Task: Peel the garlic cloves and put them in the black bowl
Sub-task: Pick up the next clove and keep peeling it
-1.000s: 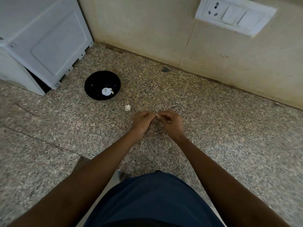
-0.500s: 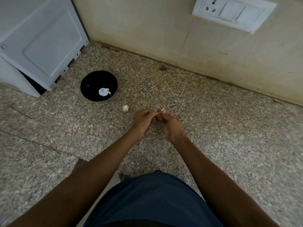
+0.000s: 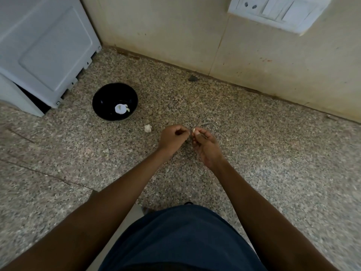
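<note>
**Hands part slightly over the speckled surface**

Since half a second ago the two hands have drawn a little apart, and the pale clove now shows plainly at the right hand's fingertips, where before the hands met over it. Near the centre of the frame, the right hand (image 3: 207, 147) pinches the garlic clove (image 3: 194, 130) between thumb and forefinger, its other fingers curled beneath. Just left of it, the left hand (image 3: 173, 138) has its fingers curled, thumb and forefinger tips pressed together; whether a scrap of skin lies between them is too small to tell. A narrow gap separates the two hands.

Left of the left hand, a second small white piece of garlic (image 3: 148, 128) lies on the speckled stone surface (image 3: 273, 163). Further to the upper left stands the black bowl (image 3: 103, 102), upright, with a white peeled piece (image 3: 120, 109) resting inside it. A pale grey appliance (image 3: 43, 51) fills the upper left corner, and a white switch plate (image 3: 279, 10) sits on the wall at the upper right
</note>
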